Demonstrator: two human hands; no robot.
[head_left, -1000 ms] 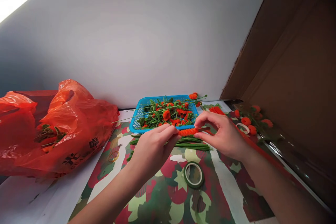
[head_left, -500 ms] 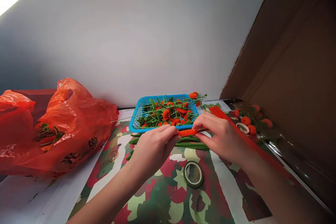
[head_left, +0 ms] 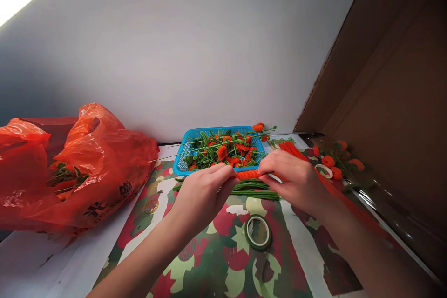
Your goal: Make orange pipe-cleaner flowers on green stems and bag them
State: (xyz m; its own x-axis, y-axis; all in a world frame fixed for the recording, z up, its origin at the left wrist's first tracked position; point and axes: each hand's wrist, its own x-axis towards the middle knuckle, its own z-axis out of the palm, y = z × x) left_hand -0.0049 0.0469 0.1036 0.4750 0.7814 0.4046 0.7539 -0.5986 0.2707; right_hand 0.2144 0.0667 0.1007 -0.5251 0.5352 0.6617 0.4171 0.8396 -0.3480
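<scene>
An orange fuzzy coil (head_left: 247, 175) stretches level between my two hands, in front of the basket's near rim. My left hand (head_left: 206, 188) pinches its left end between thumb and fingers. The fingers of my right hand (head_left: 291, 177) are closed on its right end. Behind the hands is a blue basket (head_left: 179, 160) of orange fuzzy flowers (head_left: 222, 152) with green stems and leaves. Green fuzzy stems (head_left: 254, 189) lie on the table just beneath the coil. Nearer to me, a roll of green tape (head_left: 258, 232) lies flat.
A red plastic bag (head_left: 115, 163) with flowers inside stands at the left. Orange fuzzy stems (head_left: 291, 150) lie behind and beneath my right arm. More orange flowers (head_left: 328, 162) and a white-rimmed roll (head_left: 323, 171) are at the right, beside a cardboard wall (head_left: 391, 84).
The dark rod that showed at the coil's right end is no longer visible. My right hand has closed in more around that end. The view has shifted slightly.
</scene>
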